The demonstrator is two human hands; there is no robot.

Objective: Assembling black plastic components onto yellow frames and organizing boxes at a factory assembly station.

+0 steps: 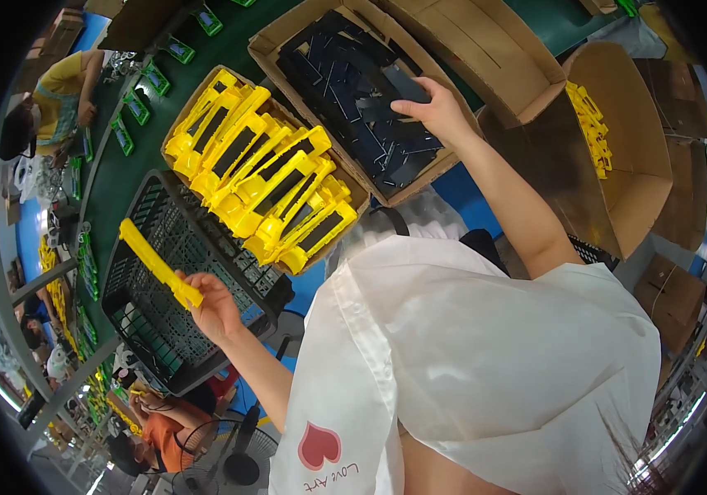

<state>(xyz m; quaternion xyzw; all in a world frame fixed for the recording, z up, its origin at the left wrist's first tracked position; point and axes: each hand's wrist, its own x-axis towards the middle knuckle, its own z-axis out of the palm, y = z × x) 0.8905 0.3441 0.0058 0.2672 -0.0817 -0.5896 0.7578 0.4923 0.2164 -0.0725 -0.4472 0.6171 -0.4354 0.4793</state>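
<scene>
yellow part [153, 262] juts forward-left from the left hand [216, 308] pinching it.

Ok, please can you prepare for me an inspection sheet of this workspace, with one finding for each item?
Surface: green table, carrying a row of green gadgets.
Job's things: yellow parts heaped in one box; dark pieces lying loosely in the box beside it.
Clutter: black crate; another open box with more yellow parts inside.
Hands: the left hand holds one yellow part; the right hand holds one dark piece.
Cables: nothing seen for certain.
Surroundings: a person in a yellow top, another in orange, and a fan.
</scene>
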